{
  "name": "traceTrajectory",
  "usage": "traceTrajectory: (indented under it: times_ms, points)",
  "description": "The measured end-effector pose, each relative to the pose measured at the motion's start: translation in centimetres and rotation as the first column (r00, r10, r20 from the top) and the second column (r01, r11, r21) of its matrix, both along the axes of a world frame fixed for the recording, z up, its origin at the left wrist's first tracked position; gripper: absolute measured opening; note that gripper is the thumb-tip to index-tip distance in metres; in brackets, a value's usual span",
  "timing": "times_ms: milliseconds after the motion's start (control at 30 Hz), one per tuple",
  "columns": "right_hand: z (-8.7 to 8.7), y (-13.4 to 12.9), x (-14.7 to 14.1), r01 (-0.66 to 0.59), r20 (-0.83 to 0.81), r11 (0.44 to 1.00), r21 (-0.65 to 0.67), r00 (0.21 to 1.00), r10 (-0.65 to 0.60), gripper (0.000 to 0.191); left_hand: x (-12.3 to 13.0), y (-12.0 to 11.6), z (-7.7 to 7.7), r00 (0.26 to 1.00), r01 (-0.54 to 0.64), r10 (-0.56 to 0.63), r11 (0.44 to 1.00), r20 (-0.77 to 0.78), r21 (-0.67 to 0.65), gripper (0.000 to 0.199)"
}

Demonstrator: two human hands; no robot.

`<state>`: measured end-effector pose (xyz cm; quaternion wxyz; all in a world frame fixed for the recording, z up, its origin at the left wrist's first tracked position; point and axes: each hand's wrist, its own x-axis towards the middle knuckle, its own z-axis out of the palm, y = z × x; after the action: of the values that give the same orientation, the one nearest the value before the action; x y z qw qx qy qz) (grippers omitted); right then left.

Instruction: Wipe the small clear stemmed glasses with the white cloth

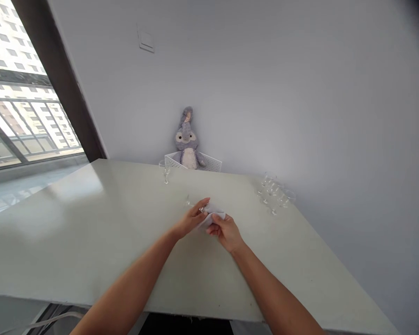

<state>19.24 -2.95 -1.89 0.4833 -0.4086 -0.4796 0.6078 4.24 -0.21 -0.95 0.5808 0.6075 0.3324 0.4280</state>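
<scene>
Over the middle of the table, my left hand (192, 218) is closed around a small clear stemmed glass (188, 202). The foot of this glass points left, and its bowl is mostly hidden by my fingers and a white cloth (212, 211). My right hand (226, 230) pinches that cloth between thumb and fingers, pressing it against the bowl end. Both hands are close together, just above the tabletop. Farther back and to the left, another stemmed glass (166, 172) stands upright, apart from my hands.
Several clear stemmed glasses (273, 193) are grouped at the right, near the wall. A grey plush toy (186, 139) sits in a white perforated basket (211, 162) behind the far edge of the pale table (91, 237). A window (24, 102) is at left.
</scene>
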Motion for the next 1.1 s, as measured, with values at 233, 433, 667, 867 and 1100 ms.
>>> traceTrajectory:
  times_ms: [233, 433, 667, 867, 1100]
  points:
    - [-0.4, -0.5, -0.2, -0.002, 0.265, 0.982, 0.189, 0.963, -0.049, 0.029, 0.5, -0.2, 0.3, 0.994, -0.109, 0.110, 0.992, 0.021, -0.067, 0.050]
    - [0.6, -0.2, 0.2, 0.092, 0.036, 0.988, 0.124, 0.995, -0.098, 0.035, 1.0, -1.0, 0.7, 0.992, 0.001, -0.001, 1.000, 0.130, 0.000, 0.054]
    - [-0.2, -0.5, -0.2, 0.002, 0.222, 0.981, 0.194, 0.974, -0.045, 0.030, 0.1, -0.2, 0.5, 0.985, -0.044, 0.056, 0.996, 0.166, -0.075, 0.050]
    - [0.4, -0.6, 0.2, -0.019, 0.402, 0.945, 0.327, 0.908, -0.120, 0.024, -0.9, 0.2, 0.7, 0.985, 0.066, -0.035, 0.982, 0.171, -0.178, 0.048]
    - [0.8, 0.2, 0.9, -0.110, -0.101, 0.992, 0.069, 0.988, 0.116, 0.031, -1.0, 0.2, 0.6, 0.996, 0.044, -0.044, 0.999, 0.073, -0.002, 0.051]
